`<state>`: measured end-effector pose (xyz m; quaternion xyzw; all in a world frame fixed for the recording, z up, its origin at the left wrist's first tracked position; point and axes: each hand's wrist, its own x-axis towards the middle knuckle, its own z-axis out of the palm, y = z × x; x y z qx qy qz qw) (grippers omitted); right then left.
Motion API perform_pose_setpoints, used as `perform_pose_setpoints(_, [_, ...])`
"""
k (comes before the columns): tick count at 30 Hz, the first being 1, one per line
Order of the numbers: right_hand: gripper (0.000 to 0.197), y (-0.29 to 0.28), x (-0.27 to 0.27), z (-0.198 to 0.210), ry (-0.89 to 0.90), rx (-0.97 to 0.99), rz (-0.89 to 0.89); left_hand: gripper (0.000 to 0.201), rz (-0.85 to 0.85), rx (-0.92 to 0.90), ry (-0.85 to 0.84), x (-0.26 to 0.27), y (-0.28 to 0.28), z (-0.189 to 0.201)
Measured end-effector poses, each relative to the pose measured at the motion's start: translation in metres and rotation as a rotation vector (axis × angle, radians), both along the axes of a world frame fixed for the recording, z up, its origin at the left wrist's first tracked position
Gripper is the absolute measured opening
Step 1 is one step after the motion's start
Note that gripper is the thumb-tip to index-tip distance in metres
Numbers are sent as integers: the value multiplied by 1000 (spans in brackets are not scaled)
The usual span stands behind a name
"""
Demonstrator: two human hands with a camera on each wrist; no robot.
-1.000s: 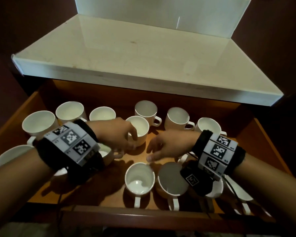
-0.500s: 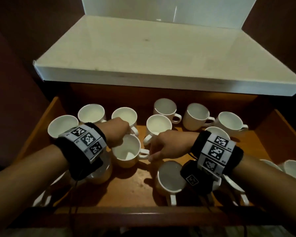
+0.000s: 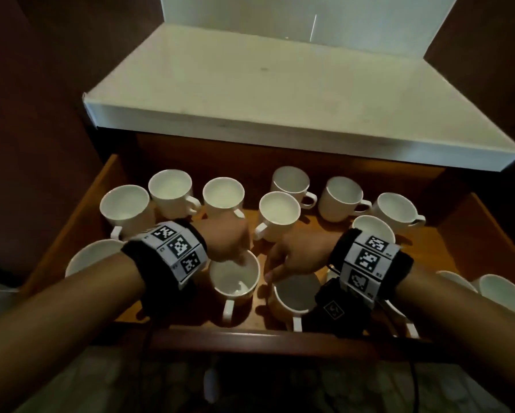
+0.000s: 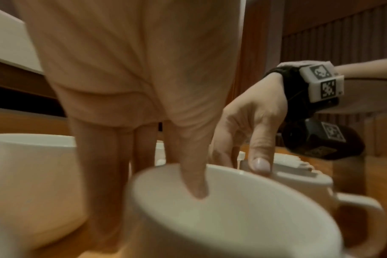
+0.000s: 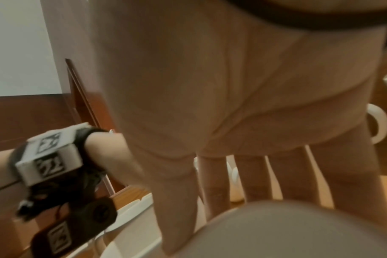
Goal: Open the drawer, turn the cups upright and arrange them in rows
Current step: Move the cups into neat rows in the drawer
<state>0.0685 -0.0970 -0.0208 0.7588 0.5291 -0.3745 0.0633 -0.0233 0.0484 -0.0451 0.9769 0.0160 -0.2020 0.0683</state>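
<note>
In the open drawer (image 3: 488,234) we pinch the rim of an upright white cup (image 3: 235,278) with our left hand (image 3: 226,239), thumb inside. Our right hand (image 3: 298,254) closes, it seems, its fingertips (image 4: 260,164) around the upturned base of the inverted cup (image 3: 295,293) just beside it.

cup (image 3: 95,257) at drawer's left mostly hidden under left forearm, cups (image 3: 502,289) at right cut by right arm, cup (image 3: 372,226) behind right wristband half covered, right hand (image 5: 210,87) fingers blurred in right wrist view, grip on upturned cup (image 5: 298,230) unclear
</note>
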Motion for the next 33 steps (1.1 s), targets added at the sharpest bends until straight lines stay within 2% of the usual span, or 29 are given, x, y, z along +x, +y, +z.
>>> perform_pose_setpoints(3, [30,0,-1,-2,15,-6,-23,20,14,-29,-26,-9,0,-4])
perform_pose_setpoints(18, [25,0,6,-10,49,-8,-33,23,7,-55,-4,-3,-12,-8])
perform_pose_setpoints(26, [29,-1,9,-13,85,-16,-26,22,26,-79,-1,-2,-12,-8])
perform_pose_setpoints(31, [34,-1,6,-10,47,-23,-8,24,60,-94,76,-4,-9,-6])
perform_pose_setpoints(33, [42,0,7,-7,10,11,26,33,102,-150,144,-5,-2,-3])
